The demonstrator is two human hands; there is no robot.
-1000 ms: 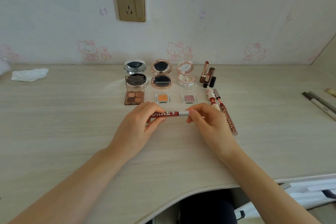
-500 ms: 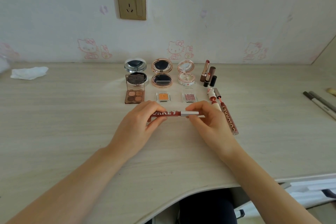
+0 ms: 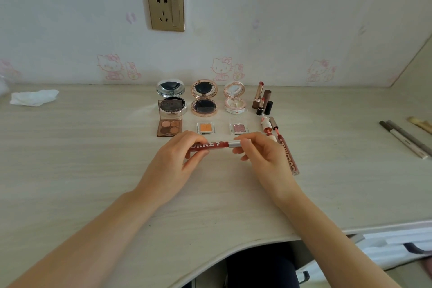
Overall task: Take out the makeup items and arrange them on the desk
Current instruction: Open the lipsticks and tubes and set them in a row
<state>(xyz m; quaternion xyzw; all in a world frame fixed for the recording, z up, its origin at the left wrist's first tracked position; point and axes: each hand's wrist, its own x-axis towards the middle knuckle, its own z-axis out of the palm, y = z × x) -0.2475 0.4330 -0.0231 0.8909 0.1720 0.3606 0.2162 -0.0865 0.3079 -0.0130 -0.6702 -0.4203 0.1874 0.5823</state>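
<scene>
A dark red lip gloss tube with white letters and a silver cap lies level between both hands, above the desk. My left hand grips its red body. My right hand pinches the silver cap end. Behind them stand three open round compacts: silver, rose gold and white floral. An eyeshadow quad, an orange pan and a pink pan lie in a row. Lipsticks stand at the right, and another opened gloss tube lies beside my right hand.
A crumpled white tissue lies at the far left. Pencils and a brush handle rest at the desk's right edge. A wall socket is above. The desk's front edge curves inward near my lap.
The silver cap has slid slightly to the right from the red tube body, then stays about level. Both hands keep their hold; nothing else on the desk moved.
</scene>
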